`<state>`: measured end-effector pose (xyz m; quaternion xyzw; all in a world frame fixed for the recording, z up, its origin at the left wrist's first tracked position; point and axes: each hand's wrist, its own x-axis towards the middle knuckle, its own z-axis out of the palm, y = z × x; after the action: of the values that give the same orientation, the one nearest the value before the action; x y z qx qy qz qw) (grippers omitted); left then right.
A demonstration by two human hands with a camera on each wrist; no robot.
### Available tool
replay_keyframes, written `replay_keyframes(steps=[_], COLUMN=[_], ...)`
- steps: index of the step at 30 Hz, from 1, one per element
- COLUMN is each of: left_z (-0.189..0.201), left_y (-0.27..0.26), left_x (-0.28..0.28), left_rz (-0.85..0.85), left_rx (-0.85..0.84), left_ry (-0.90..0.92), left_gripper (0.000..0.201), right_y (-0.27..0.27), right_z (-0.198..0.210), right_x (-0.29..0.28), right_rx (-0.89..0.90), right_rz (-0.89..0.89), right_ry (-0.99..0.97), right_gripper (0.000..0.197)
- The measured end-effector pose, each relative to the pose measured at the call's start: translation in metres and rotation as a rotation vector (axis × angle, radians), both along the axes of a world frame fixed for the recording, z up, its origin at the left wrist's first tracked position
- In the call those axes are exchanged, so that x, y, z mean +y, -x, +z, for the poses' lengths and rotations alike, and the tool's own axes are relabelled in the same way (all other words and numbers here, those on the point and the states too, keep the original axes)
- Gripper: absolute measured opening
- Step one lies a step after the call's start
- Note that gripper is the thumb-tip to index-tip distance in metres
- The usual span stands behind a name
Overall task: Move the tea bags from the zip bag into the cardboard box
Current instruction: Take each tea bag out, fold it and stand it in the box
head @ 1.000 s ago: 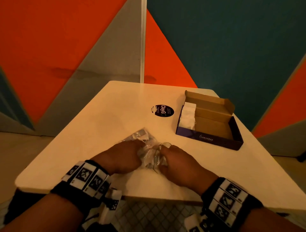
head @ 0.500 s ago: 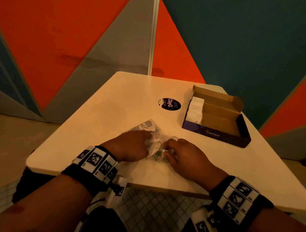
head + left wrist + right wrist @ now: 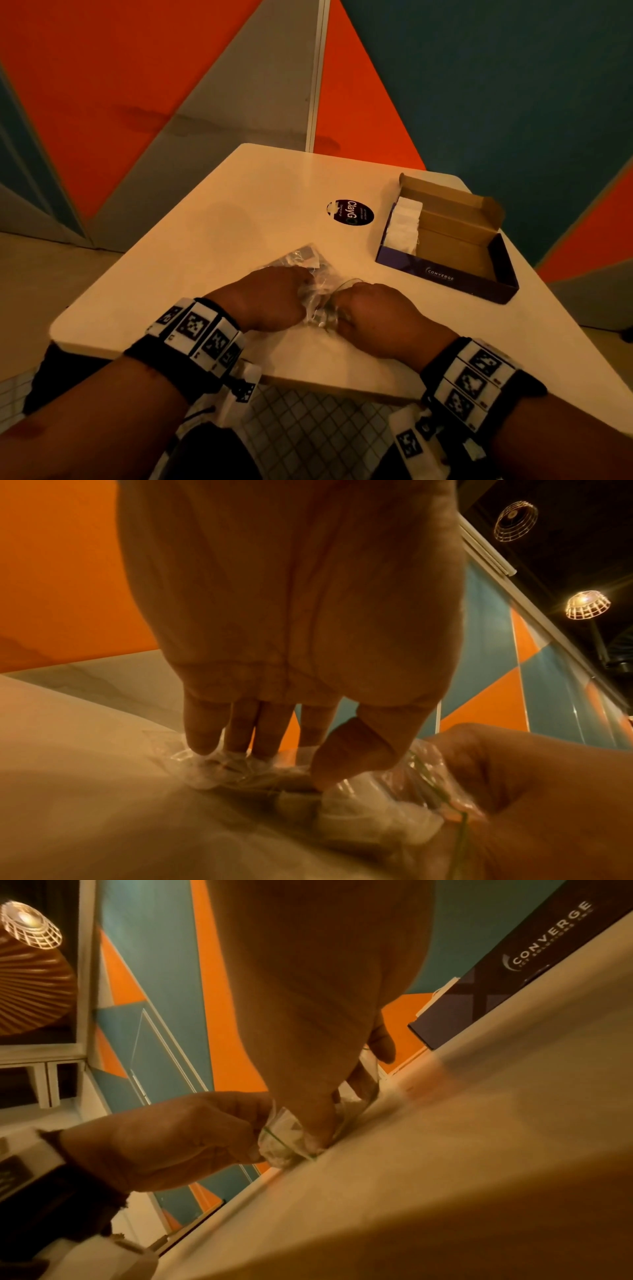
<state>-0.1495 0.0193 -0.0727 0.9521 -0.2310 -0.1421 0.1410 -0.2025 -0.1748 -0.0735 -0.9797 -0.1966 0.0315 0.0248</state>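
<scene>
A clear zip bag (image 3: 310, 262) with white tea bags inside lies on the table near its front edge. My left hand (image 3: 294, 284) grips the bag's left side, its fingers (image 3: 202, 739) pressing down on the plastic (image 3: 369, 813). Just to its right, my right hand (image 3: 346, 303) pinches the bag's mouth (image 3: 281, 1139) between thumb and fingers. The open cardboard box (image 3: 455, 250), dark outside and brown inside, stands at the right rear. Several white tea bags (image 3: 404, 222) are stacked at the box's left end.
A round black sticker (image 3: 350, 212) lies on the beige table (image 3: 212, 219) between the bag and the box. The table's front edge runs just under my wrists. Orange, grey and teal wall panels stand behind the table.
Both hands have stayed on the zip bag and worked at its mouth with small finger movements. The head view has shifted, so the box sits farther right in the picture.
</scene>
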Motion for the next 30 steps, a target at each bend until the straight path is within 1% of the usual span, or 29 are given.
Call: replay_keyframes(steps=[6,9,14,18,20,25,27,30], left_z=[0.000,0.001,-0.001,-0.002,-0.001,0.002,0.004,0.007], left_y=[0.001,0.001,-0.002,-0.003,-0.002,0.001,0.002,0.005], left_x=[0.000,0.000,-0.001,-0.001,-0.001,-0.001,-0.001,-0.001], left_rz=[-0.003,-0.011,0.001,-0.002,-0.018,-0.023,-0.043,-0.059], left_rx=[-0.013,-0.003,-0.005,-0.015,-0.025,-0.032,-0.040,-0.043], left_ry=[0.005,-0.005,-0.013,-0.016,-0.016,-0.005,-0.016,-0.024], left_gripper=[0.062,0.063,0.067,0.068,0.065,0.062,0.060,0.058], right_y=[-0.002,0.001,0.000,-0.003,-0.003,0.000,0.003,0.006], right_z=[-0.004,-0.006,-0.011,-0.011,-0.007,0.001,0.003,0.007], right_x=[-0.002,-0.003,-0.004,-0.008,-0.010,-0.019,-0.026,-0.035], right_rx=[-0.030,-0.044,-0.049,0.003,0.004,0.022,0.021,0.018], right_rz=[-0.023,-0.032,-0.049,-0.061,-0.068,-0.129,-0.174,-0.262], right_ry=[-0.048,-0.091,-0.133,-0.167,-0.251,-0.532,-0.651,-0.754], right_gripper=[0.027,0.029,0.024,0.024,0.025,0.024,0.022,0.016])
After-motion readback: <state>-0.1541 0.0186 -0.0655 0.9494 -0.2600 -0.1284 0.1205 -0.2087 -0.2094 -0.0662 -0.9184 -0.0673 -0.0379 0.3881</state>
